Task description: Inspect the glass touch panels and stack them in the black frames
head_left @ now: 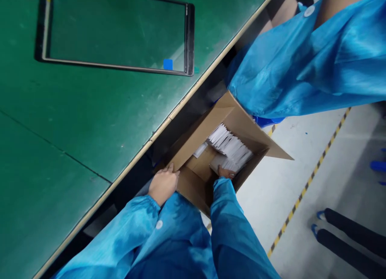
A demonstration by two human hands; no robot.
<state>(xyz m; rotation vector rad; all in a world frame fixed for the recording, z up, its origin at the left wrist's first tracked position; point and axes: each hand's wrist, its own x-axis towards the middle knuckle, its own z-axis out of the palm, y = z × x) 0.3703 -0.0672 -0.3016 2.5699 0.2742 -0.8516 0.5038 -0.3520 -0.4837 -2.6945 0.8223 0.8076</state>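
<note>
A green desk beside a pale, tape-marked floor.
The desk (75, 110) fills the whole left of the view, its top scuffed and specked, with a thin dark seam (62, 151) running across to its long edge — that edge finished in a pale yellowish strip (170, 118), jointed partway along. Below the strip it is dark, the detail lost in shadow. Beyond the desk's long edge lies the floor (268, 200), light grey and smooth, crossed by a slanting line of yellow-and-black striped tape (310, 180), with a shorter scrap of striping nearer the desk. Light falls softly — a hazy sheen along the desk's edge, duller grey farther across the floor.
</note>
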